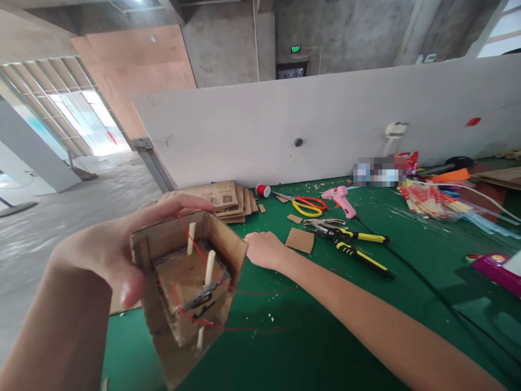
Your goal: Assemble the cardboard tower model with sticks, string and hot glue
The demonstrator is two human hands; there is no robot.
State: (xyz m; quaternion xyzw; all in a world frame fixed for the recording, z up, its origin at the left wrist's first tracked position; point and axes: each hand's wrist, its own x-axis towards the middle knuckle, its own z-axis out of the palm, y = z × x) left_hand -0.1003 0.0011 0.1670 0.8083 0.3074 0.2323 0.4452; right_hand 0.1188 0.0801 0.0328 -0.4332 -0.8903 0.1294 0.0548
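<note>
Tilted toward me is an open cardboard box (232,239), held up over the green table. My left hand (122,244) grips its left wall, thumb in front and fingers over the top edge. Inside are wooden sticks (210,267), a red thread (197,250) and a dark, clip-like metal piece (203,296). Loose thread ends trail out to the right. My right hand (264,250) is closed at the box's far right corner. Its fingertips are partly behind the cardboard, and what they hold, if anything, is hidden.
Stacked cardboard (223,202), a red thread spool (262,190), scissors (307,205), a pink glue gun (341,201) and yellow-black pliers (358,244) lie beyond my hands. A black cord (415,271) crosses the right side. A white partition (244,130) borders the table's back.
</note>
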